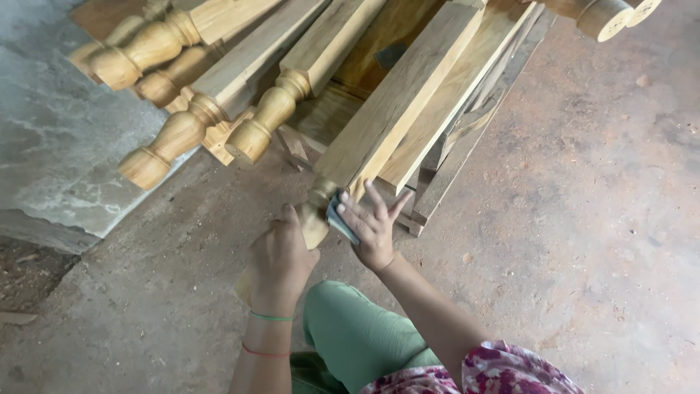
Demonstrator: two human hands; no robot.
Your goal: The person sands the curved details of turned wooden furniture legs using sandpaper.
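One pale turned wooden leg (379,138), lathe-rounded end; left hand (281,259) clasps it, right hand (373,226) presses grey sandpaper (340,219), fingers spread.

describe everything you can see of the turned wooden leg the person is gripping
The turned wooden leg is pale, unfinished-looking wood: a long square upper section running up to the right, narrowing to rounded beads and a bulb at its lower end. It lies tilted across a stack of similar legs and boards. The left hand wraps the bulbous end from below; the right hand presses a small grey-blue sheet, perhaps sandpaper, against the turned part. Its very tip is hidden by the left hand.
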